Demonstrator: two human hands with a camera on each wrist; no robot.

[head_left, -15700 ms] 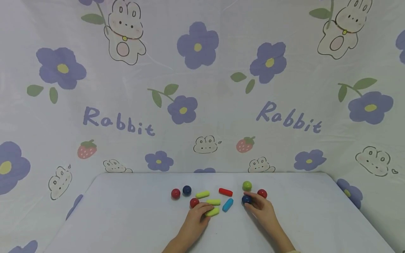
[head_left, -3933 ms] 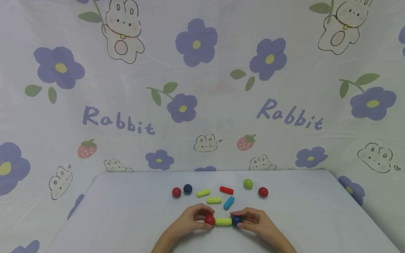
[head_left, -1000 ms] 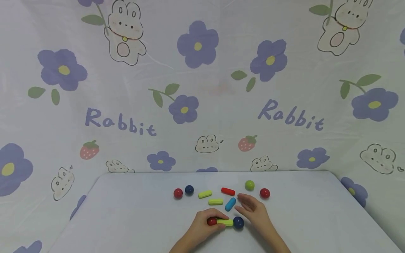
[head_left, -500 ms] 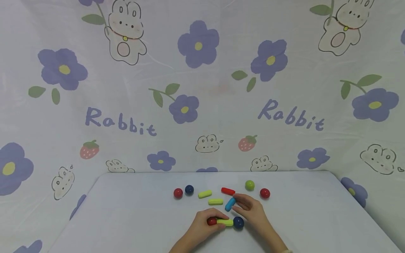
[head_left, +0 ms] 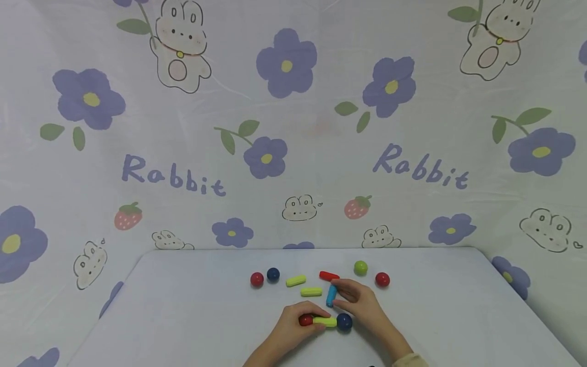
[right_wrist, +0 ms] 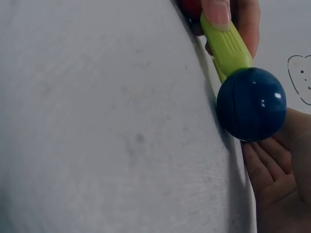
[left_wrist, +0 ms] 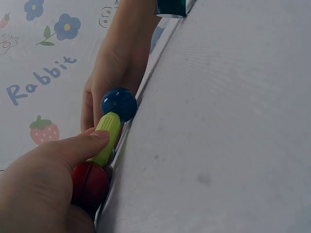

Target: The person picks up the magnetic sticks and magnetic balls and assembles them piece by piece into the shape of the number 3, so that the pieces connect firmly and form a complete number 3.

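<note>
We find one piece braced and another pinched

We start from the held yellow rod (head_left: 326, 322), low over the surface (head_left: 183, 311); a red end ball (head_left: 305, 320) sits at its left end and a dark blue end ball (head_left: 344, 322) at its right; the left hand (head_left: 293, 325) grips the rod, thumb along one side and fingers on the other, the red end ball tucked under the palm; we take this hold as a way to steady all three parts while the dark blue end ball stays exposed.

Just beyond the held rod, the right hand (head_left: 364, 303) pinches the light blue rod (head_left: 331, 295) between thumb and fingers; the right wrist view hides that contact from us.

Farther beyond the held rod lie a red rod (head_left: 328, 276) and, leftward, two loose yellow rods (head_left: 311, 291); outermost, a loose dark blue ball (head_left: 273, 274) and a left red ball (head_left: 257, 279) lie beyond it to the left, a green ball (head_left: 361, 267) and a right red ball (head_left: 382, 279) beyond it to the right; we judge that this spread keeps the loose parts within reach.
</note>
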